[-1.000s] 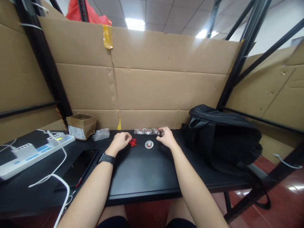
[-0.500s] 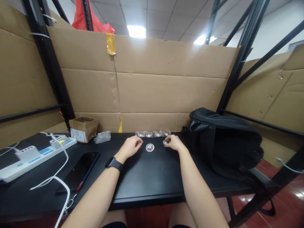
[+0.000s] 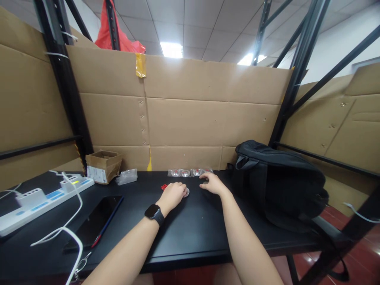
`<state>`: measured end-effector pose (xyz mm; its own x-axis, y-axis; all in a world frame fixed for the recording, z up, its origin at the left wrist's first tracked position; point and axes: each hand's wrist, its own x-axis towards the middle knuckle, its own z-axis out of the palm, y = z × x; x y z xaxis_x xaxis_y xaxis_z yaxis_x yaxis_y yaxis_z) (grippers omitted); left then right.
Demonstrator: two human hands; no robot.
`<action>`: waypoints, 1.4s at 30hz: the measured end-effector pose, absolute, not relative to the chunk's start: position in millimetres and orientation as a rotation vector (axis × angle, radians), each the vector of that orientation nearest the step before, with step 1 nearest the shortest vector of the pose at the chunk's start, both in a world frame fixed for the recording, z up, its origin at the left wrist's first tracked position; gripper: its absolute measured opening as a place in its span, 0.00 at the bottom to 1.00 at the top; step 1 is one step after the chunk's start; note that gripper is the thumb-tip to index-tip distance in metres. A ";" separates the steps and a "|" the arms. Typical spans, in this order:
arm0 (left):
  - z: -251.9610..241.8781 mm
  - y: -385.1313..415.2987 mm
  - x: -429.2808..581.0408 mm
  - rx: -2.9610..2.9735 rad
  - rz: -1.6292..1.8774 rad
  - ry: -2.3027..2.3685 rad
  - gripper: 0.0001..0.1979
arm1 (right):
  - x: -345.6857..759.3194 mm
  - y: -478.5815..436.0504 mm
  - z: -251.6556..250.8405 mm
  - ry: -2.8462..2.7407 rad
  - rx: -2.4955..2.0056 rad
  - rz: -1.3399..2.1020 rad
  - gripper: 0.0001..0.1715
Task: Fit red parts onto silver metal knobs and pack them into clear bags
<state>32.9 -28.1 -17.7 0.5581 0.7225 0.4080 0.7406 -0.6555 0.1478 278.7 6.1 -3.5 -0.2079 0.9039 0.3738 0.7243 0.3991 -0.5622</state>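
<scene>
My left hand [image 3: 175, 193] is closed, its fingertips down on a small round disc [image 3: 187, 192] with a pale rim. The hand covers most of the disc. A small red piece [image 3: 164, 187] lies on the table just beyond the left wrist side. My right hand [image 3: 212, 184] hovers close to the tabletop, thumb and index finger apart; I make out nothing held between them. Behind both hands, small round red-and-silver pieces in clear plastic bags [image 3: 184, 173] lie in a row, and the right hand partly overlaps the row's right end.
A black backpack [image 3: 279, 182] stands to the right. On the left are a small cardboard box [image 3: 103, 166], clear plastic bags [image 3: 127, 177], a phone [image 3: 96, 221], a white power strip [image 3: 44, 206] and a loose white cable [image 3: 77, 194]. Cardboard walls [image 3: 184, 122] enclose the black table [image 3: 190, 237].
My left hand has moved right onto the round disc, and the red piece now lies on the table. My right hand's fingers have spread from the round piece they held. The view has tilted up slightly.
</scene>
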 end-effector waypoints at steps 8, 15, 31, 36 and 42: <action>-32.1 -13.5 25.2 -2.843 -1.291 -1.380 0.09 | 234.7 -2.5 -14.8 -2.053 -1.014 0.841 0.46; -37.3 0.5 19.2 -2.765 -1.738 -1.530 0.12 | 201.4 -4.4 -21.8 -1.871 -0.863 0.941 0.35; -17.1 9.8 -46.3 -2.550 -1.172 -1.589 0.07 | 258.1 6.1 -7.9 -1.788 -1.528 0.073 0.19; -17.8 10.8 -54.6 -2.532 -0.837 -1.830 0.18 | 279.9 1.6 -4.6 -1.717 -1.862 0.095 0.19; -15.8 5.7 -45.3 -2.541 -0.655 -1.954 0.17 | 276.6 1.4 -3.7 -1.738 -2.034 0.207 0.22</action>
<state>-45.3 5.7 -15.8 0.2101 0.9497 0.2322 0.8977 -0.2815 0.3390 276.6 1.4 -3.7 0.1929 0.9655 0.1750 0.8972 -0.1014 -0.4299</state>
